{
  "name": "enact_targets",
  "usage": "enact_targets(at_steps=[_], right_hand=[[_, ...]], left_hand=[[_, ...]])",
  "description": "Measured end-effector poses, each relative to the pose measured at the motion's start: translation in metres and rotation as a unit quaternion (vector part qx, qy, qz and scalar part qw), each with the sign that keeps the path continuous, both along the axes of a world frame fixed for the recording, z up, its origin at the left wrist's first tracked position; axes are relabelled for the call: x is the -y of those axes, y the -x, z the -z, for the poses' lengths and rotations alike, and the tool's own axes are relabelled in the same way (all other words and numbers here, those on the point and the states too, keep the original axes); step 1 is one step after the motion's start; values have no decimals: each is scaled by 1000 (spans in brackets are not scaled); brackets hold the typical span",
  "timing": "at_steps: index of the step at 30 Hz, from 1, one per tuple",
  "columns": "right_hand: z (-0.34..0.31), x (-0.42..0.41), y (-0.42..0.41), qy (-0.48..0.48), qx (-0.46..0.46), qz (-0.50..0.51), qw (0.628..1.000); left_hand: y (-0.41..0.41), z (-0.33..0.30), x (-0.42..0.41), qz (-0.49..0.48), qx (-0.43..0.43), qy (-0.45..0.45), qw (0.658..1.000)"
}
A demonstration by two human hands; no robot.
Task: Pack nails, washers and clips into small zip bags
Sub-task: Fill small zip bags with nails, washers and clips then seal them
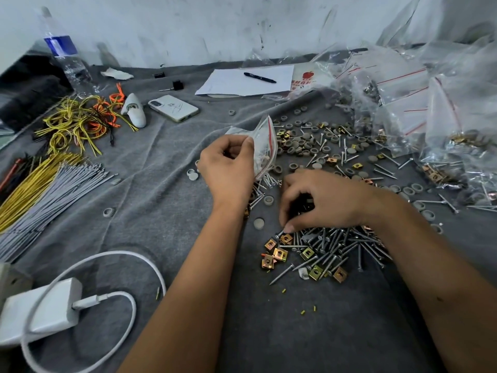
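Clear, limp plastic, the zip bag hangs pinched near its red-striped mouth by the left hand. Beside it the right hand curls over the nails, apparently gathering some. Small, hard, pointed, they roll easily; best pinched mid-shaft. Brass clips lie alongside on the grey-clothed counter.

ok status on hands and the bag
Left hand pinching small zip bag, held up. Right hand curled, picking in nail pile. Nothing blocking.

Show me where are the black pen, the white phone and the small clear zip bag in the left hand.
black pen (259,77), head view, middle of barrel.
white phone (173,107), head view, centre of back.
small clear zip bag (265,146), head view, clear side near red strip.
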State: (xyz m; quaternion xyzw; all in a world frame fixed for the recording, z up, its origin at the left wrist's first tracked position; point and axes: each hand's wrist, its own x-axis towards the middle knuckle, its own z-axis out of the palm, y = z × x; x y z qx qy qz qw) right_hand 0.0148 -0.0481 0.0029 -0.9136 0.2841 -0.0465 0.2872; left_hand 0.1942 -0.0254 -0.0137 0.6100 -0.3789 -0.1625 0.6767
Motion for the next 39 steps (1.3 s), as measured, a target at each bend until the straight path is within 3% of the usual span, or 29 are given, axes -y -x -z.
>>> enact_targets(at_steps=[5,10,14,24,32,39], right_hand=[[1,-1,-2,-3,1,7,1000],[-6,-4,-2,-60,209,69,974],[-5,-2,0,73,306,156,936],[2,-2,-4,152,279,203,926],[-4,-9,-7,180,322,170,913],[6,-21,-24,123,121,4,985]], left_hand=[[3,1,1,17,20,6,1000],[6,2,0,47,76,1,996],[9,3,-2,79,129,-9,988],[11,3,-1,96,144,-11,985],[9,-2,-3,44,37,16,998],[4,-1,-1,19,-8,12,1000]])
